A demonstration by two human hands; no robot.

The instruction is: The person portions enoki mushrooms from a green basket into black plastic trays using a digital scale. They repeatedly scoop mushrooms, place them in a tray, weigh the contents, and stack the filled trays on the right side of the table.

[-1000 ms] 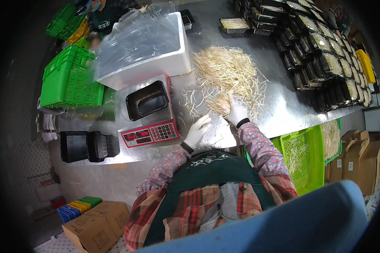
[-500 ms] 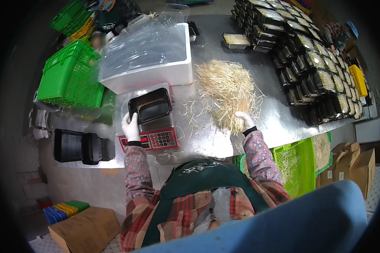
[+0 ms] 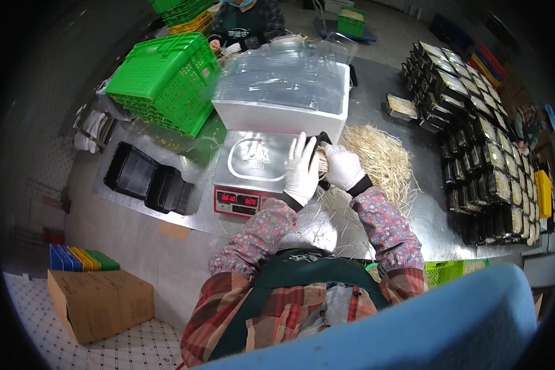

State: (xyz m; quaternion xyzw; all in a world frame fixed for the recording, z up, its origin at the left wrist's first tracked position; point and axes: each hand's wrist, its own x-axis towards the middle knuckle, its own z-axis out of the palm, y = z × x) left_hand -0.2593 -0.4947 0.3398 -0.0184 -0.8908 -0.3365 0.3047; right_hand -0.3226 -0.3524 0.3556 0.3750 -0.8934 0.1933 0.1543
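Observation:
My left hand [image 3: 301, 169], in a white glove, holds a black plastic tray [image 3: 317, 140] with its fingers stretched along the side. The tray is tilted, and both hands cover most of it. My right hand [image 3: 344, 168], gloved too, is closed around a bundle of bean sprouts [image 3: 322, 161] at the tray's opening. Just right of this hand, a heap of pale bean sprouts [image 3: 385, 157] lies on the metal table. The red digital scale [image 3: 235, 202] stands left of my hands, with nothing on its steel pan [image 3: 253, 161].
A white foam box [image 3: 271, 117] with clear plastic film stands behind the scale. Green crates [image 3: 163, 80] and stacked black trays [image 3: 148, 179] lie left. Stacked filled trays [image 3: 490, 142] crowd the right. A co-worker [image 3: 246, 24] is across the table; another person [image 3: 530, 126] is far right.
My left hand has lifted the black tray off the scale and brought it right. My right hand has taken sprouts from the heap to the tray. The view has shifted left.

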